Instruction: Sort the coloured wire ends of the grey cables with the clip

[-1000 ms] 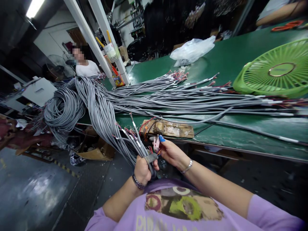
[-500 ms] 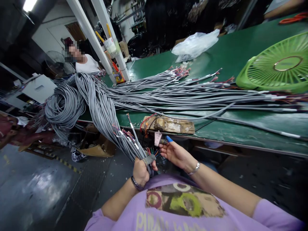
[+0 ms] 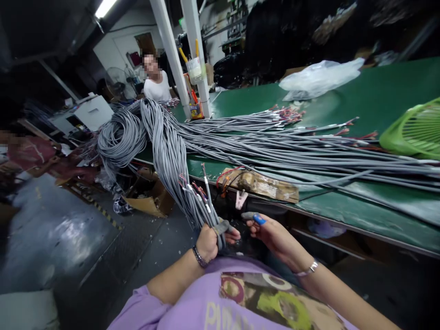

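A thick bundle of grey cables (image 3: 171,158) hangs over the table edge and comes down to my left hand (image 3: 209,240), which is wrapped round it near the ends. White sleeves and thin coloured wires show at several cable ends just above that fist. Grey covers sit on fingers of both hands. My right hand (image 3: 275,236) is to the right, apart from the bundle, with its blue-capped thumb against the grey-capped index finger. Anything between those fingertips is too small to make out. Just above it, a pink clip (image 3: 241,200) hangs at the front of a wooden block (image 3: 271,184).
Many more grey cables lie along the green table (image 3: 371,201), with a coil (image 3: 122,137) at the left. Behind are a plastic bag (image 3: 319,78) and a green fan (image 3: 417,130). A post (image 3: 172,55) holds tools. Other people are at the left and back.
My right hand has drawn back from the pink clip and the coloured wires by the bundle. The left hand still grips the cables. The view has swung to the left.
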The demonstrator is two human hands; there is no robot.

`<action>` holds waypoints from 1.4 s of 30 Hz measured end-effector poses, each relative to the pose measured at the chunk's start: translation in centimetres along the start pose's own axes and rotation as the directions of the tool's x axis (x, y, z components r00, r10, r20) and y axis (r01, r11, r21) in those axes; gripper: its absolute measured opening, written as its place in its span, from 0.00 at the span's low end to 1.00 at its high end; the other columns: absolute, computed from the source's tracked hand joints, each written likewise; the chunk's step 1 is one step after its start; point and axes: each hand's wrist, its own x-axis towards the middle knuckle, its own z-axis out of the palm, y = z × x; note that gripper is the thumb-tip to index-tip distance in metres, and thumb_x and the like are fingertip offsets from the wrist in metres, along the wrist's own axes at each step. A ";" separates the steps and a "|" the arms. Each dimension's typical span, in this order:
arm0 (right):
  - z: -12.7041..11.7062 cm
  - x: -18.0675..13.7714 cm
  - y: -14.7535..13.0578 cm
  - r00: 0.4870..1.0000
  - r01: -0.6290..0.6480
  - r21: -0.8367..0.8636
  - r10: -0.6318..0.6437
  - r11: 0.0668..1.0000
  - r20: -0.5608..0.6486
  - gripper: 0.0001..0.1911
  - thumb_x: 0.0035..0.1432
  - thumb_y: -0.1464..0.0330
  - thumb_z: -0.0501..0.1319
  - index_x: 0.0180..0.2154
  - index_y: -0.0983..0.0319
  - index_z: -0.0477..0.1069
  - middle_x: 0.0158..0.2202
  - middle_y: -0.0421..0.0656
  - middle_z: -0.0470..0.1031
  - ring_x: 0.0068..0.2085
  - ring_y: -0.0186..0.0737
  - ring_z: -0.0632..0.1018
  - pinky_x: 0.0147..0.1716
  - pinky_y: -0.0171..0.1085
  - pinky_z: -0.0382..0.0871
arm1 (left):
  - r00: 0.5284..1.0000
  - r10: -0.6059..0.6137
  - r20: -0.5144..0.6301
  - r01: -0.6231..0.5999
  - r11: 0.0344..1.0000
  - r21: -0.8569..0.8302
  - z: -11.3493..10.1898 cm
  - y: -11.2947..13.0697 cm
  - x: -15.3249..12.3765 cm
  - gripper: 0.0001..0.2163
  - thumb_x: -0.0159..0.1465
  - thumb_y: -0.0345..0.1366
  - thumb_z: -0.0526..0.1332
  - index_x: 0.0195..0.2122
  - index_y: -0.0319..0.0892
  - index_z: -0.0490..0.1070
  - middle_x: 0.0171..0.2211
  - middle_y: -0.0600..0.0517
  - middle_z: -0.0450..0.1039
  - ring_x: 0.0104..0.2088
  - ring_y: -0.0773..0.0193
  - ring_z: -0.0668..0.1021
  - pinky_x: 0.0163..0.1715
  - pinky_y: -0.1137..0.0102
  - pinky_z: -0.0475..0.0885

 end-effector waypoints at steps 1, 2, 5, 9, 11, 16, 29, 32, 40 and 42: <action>0.0 -0.2 -0.1 1.000 0.014 -0.075 -0.014 0.997 0.009 0.15 0.47 0.59 0.66 0.35 0.62 0.74 0.30 0.42 0.73 0.26 0.32 0.70 0.28 0.34 0.65 | 1.000 0.005 0.025 -0.005 1.000 0.020 -0.2 -0.1 -0.2 0.16 0.48 0.46 0.67 0.23 0.36 0.69 0.22 0.46 0.75 0.21 0.63 0.77 0.19 0.73 0.66; 0.2 -0.4 -0.2 0.999 0.034 -0.154 -0.030 0.988 0.025 0.16 0.47 0.59 0.66 0.35 0.62 0.74 0.30 0.42 0.73 0.27 0.32 0.69 0.28 0.34 0.65 | 0.999 0.012 0.052 -0.014 0.999 0.042 -0.4 -0.2 -0.4 0.16 0.49 0.46 0.66 0.23 0.35 0.70 0.23 0.45 0.76 0.20 0.64 0.76 0.18 0.75 0.64; 1.4 -1.1 -0.7 0.982 0.145 -0.374 -0.088 0.916 0.165 0.17 0.49 0.57 0.64 0.37 0.62 0.74 0.31 0.42 0.73 0.28 0.34 0.69 0.29 0.35 0.64 | 0.989 0.045 0.138 -0.062 0.991 0.121 -0.8 -0.7 -1.3 0.15 0.51 0.44 0.65 0.25 0.35 0.72 0.24 0.45 0.76 0.18 0.67 0.75 0.16 0.76 0.60; 4.1 -2.1 -1.2 0.915 0.373 -0.524 -0.211 0.765 0.343 0.13 0.54 0.58 0.60 0.36 0.59 0.74 0.31 0.42 0.72 0.33 0.40 0.70 0.35 0.39 0.65 | 0.967 0.019 0.254 -0.089 0.960 0.265 -0.7 -1.0 -2.4 0.12 0.49 0.41 0.68 0.26 0.36 0.74 0.22 0.47 0.76 0.20 0.65 0.75 0.18 0.74 0.64; 5.0 -2.4 -1.1 0.875 0.471 -0.533 -0.297 0.703 0.382 0.11 0.52 0.57 0.62 0.30 0.59 0.74 0.30 0.43 0.71 0.34 0.41 0.70 0.37 0.39 0.65 | 0.955 0.006 0.295 -0.101 0.946 0.307 -0.5 -0.9 -2.7 0.11 0.47 0.40 0.69 0.26 0.36 0.75 0.22 0.48 0.75 0.21 0.62 0.76 0.20 0.71 0.67; 5.4 -2.6 -0.5 0.856 0.514 -0.537 -0.361 0.669 0.370 0.15 0.52 0.56 0.61 0.23 0.59 0.70 0.26 0.42 0.68 0.30 0.40 0.67 0.32 0.38 0.64 | 0.952 0.014 0.307 -0.115 0.943 0.311 -0.6 -1.0 -3.1 0.13 0.46 0.39 0.70 0.29 0.37 0.76 0.23 0.49 0.75 0.24 0.59 0.77 0.23 0.69 0.69; 3.6 -2.9 0.3 0.930 0.343 -0.494 -0.216 0.799 0.296 0.18 0.57 0.53 0.55 0.30 0.60 0.68 0.26 0.40 0.68 0.26 0.35 0.64 0.26 0.34 0.60 | 0.970 0.191 -0.148 -0.206 0.974 -0.095 -0.7 -0.1 -1.3 0.14 0.48 0.44 0.66 0.24 0.36 0.72 0.19 0.49 0.73 0.16 0.69 0.71 0.16 0.76 0.61; 3.6 -2.7 1.3 0.914 0.290 -0.436 -0.111 0.852 0.391 0.17 0.55 0.53 0.57 0.32 0.61 0.69 0.28 0.40 0.70 0.28 0.35 0.66 0.29 0.35 0.62 | 0.989 0.132 -0.074 -0.137 0.988 -0.069 0.3 0.4 -1.1 0.13 0.47 0.42 0.68 0.29 0.36 0.74 0.22 0.49 0.75 0.14 0.73 0.67 0.15 0.76 0.60; 3.7 -2.3 2.6 0.914 0.112 -0.312 0.025 0.944 0.405 0.20 0.51 0.51 0.61 0.33 0.61 0.68 0.26 0.38 0.70 0.25 0.32 0.66 0.27 0.34 0.61 | 0.993 0.115 -0.022 -0.113 0.990 0.080 0.5 -0.7 -0.7 0.14 0.45 0.42 0.70 0.27 0.36 0.75 0.20 0.50 0.73 0.20 0.66 0.73 0.19 0.72 0.67; 3.7 -2.3 2.5 0.908 0.069 -0.304 0.067 0.950 0.414 0.20 0.50 0.51 0.62 0.33 0.62 0.69 0.25 0.37 0.69 0.24 0.31 0.65 0.26 0.33 0.59 | 0.990 0.134 -0.054 -0.128 0.986 0.108 0.4 -0.7 -0.7 0.13 0.45 0.42 0.70 0.24 0.37 0.74 0.19 0.50 0.73 0.20 0.65 0.73 0.20 0.72 0.67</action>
